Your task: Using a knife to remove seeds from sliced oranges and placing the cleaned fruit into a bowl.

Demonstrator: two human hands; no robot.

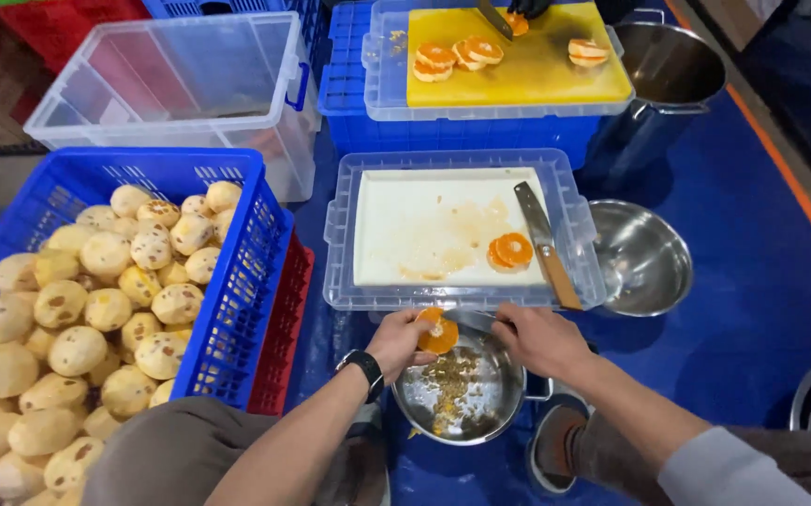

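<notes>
Currently the left hand (396, 342) holds an orange fruit slice (437, 334) over the near-left rim of the steel bowl (462, 389); fingers closed on its left edge, cut face up toward the camera; watch on that wrist. The right hand (538, 339) sits at the bowl's far-right rim, fingers curled; can't tell whether they hold anything or just rest on the metal. Bowl already carries seeds and pulp scraps (448, 379) in its bottom. Handling judgement: slice is light, soft, wet; cut flesh likely slippery and tears if pinched hard; best grip is on the outer edge with thumb and fingertips, low force, not across the juicy middle. Beyond the bowl, a white cutting board (424, 225) lies in a clear tray lid (340, 230); two more slices (510, 251) near the board's right edge, touching each other, with a knife (546, 245) just beside them, wooden handle toward the near-right corner; juice stains mid-board. An empty steel bowl (644, 258) sits just right of the tray. Blue crate (237, 281) at left is piled with pale peeled fruit (106, 309). Far side: another person's gloved hand (527, 7) cutting on a yellow board (518, 70).
</notes>
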